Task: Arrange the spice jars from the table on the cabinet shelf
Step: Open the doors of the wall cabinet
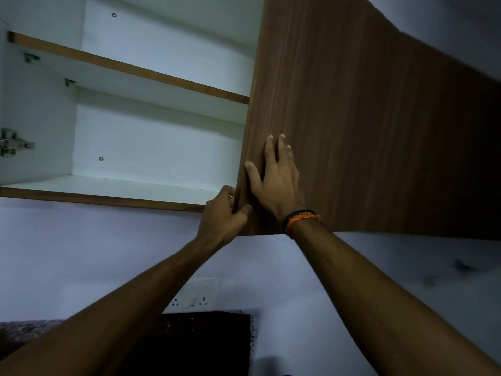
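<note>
No spice jars show here; the cabinet shelf crosses the white inside of the open wall cabinet. My left hand curls round the lower edge of the wood-grain door, thumb on its front. My right hand lies flat on the door face, fingers straight, holding nothing, an orange wristband on that wrist. Below, a wall socket; no writing is readable

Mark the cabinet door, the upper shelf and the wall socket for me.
cabinet door (366, 118), head view, on the middle of its wood-grain face.
upper shelf (135, 70), head view, on its brown front edge.
wall socket (193, 297), head view, on the white plate below the cabinet.
</note>
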Available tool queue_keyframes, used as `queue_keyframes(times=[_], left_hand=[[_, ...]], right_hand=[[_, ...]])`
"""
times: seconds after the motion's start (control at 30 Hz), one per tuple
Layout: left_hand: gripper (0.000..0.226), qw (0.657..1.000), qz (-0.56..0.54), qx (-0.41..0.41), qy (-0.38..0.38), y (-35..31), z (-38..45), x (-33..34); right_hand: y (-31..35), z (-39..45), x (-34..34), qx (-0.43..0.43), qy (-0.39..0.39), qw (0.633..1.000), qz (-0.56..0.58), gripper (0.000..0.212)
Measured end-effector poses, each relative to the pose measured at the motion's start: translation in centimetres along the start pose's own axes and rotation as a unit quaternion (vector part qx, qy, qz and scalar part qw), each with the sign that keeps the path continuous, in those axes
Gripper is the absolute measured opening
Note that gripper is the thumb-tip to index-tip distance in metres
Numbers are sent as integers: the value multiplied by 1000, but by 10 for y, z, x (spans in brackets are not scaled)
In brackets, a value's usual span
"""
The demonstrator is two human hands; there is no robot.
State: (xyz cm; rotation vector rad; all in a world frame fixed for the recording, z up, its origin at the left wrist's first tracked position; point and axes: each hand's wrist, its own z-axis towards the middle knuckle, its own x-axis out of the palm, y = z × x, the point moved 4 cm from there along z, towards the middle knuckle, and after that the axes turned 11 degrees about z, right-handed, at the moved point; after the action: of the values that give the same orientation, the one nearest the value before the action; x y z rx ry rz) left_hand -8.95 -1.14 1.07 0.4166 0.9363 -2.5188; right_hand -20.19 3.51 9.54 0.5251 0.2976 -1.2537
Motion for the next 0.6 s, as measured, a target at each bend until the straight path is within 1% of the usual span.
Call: queue_keyframes(times=[0.07, 0.17, 0.3, 0.43, 0.5, 0.6], left_hand=[[26, 999, 2, 45, 2, -16, -17, -1], [26, 995, -9, 103, 9, -42, -38, -3], [22, 986, -14, 163, 22, -74, -58, -2], [26, 973, -63, 220, 37, -98, -76, 5], [31, 964, -86, 248, 41, -111, -85, 14], [53, 952, -130, 270, 67, -134, -97, 32]], right_hand=[[12, -3, -15, 7, -49, 999, 10, 81], [29, -7, -43, 3, -110, 994, -22, 91], [31, -9, -84, 0, -152, 986, -63, 89], [21, -25, -118, -25, -169, 982, -79, 85], [13, -36, -135, -33, -177, 981, -71, 82], [-1, -49, -163, -29, -178, 982, -57, 79]])
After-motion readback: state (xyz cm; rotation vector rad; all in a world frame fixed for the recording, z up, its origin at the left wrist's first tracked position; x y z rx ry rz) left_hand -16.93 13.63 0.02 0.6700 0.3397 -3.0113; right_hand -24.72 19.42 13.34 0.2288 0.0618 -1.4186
